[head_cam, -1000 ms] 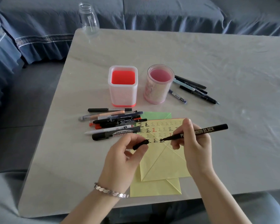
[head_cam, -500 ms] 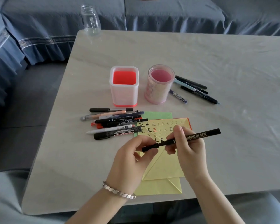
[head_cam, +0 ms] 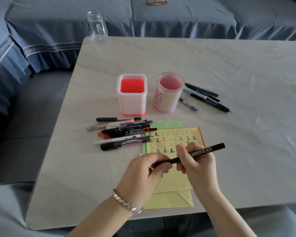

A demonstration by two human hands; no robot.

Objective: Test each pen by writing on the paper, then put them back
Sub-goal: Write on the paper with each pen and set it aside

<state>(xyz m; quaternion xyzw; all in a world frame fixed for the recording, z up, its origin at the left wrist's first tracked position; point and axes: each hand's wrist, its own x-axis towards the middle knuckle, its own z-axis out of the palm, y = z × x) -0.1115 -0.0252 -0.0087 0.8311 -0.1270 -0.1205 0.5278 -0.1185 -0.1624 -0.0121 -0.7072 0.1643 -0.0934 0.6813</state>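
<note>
Gripping one pen (head_cam: 200, 152) over the paper (head_cam: 176, 139) near the table's (head_cam: 229, 65) front edge, left hand (head_cam: 143, 175) pinches its tip end, right hand (head_cam: 198, 166) its barrel; rows marked, both cups (head_cam: 132, 106) empty, put-back likely unstarted.

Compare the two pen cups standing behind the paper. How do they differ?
Shape: the square cup has flat sides and rounded corners, while the round cup is a cylinder.
Colour: the square cup is milky white with a red-orange floor and base, while the round cup is clear pink with a faint print on its wall.
Neighbours: loose pens lie just right of the round cup; none lie against the square cup.
Shared: both stand upright with no pens inside.
</note>
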